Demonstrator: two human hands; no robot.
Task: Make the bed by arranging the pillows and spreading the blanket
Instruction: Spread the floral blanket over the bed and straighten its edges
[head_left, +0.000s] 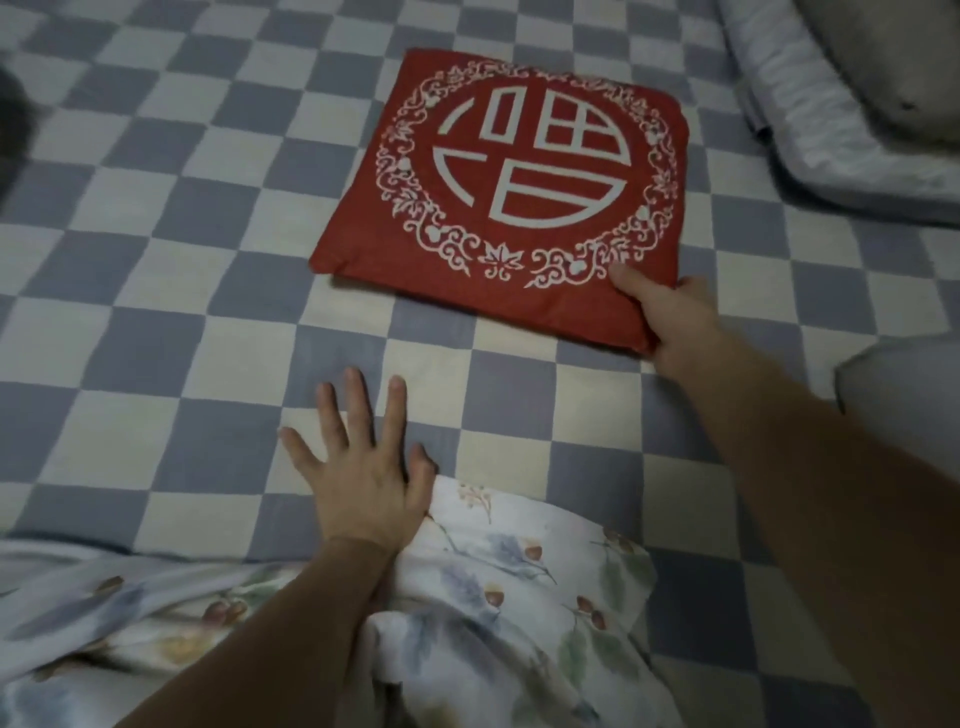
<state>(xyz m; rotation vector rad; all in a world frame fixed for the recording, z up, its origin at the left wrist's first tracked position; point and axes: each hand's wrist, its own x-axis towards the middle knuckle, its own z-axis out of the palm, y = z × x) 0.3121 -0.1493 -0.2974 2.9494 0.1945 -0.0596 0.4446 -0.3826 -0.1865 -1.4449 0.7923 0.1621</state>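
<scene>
Red cushion (514, 192) flat on checkered sheet (156, 260), at 12 o'clock. Right hand (675, 317) pinching its 5 o'clock corner, thumb on top, fingers beneath. Left hand (363, 467) spread flat, fingers apart, pressing sheet beside floral blanket (519, 582) at 6 o'clock. Likely light, soft, floppy; better gripped along edge than single corner. Blanket bunched, limp.

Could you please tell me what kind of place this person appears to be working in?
Most likely a bedroom, seen from on a bed: a blue-and-white checkered bedspread fills the view, a red cushion lies on it, and a floral blanket sits bunched at the near edge.
</scene>
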